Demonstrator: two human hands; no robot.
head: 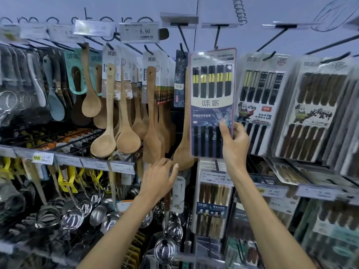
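My right hand [235, 144] has the chopstick pack [211, 101] by its lower right edge, thumb pressed flat on the front and the other fingers curled behind the card, a firm pinch rather than a full wrap. The pack is upright at the top of the display, between a long wooden ladle [181, 156] on its left and the neighbouring chopstick packs [260, 101] on its right, with its top edge just under a bare hook [216, 38]. I judge the job about half done: the pack is in hand and lined up with the rack, but seating it on the hook, or lifting it fully clear, is left to do. My left hand [159, 177] holds nothing, its fingers loose and slightly spread, low beside the ladle's bowl. I cannot tell whether its fingertips touch the wood or only hover just beside it. The pack's hang hole is lost in glare on the plastic, so I cannot say whether the hook tip sits inside it. My fingers behind the card are hidden, the price labels are mostly blurred apart from 1 reading 8.90 [139, 32], and the lower shelves smear at the edges of the view.
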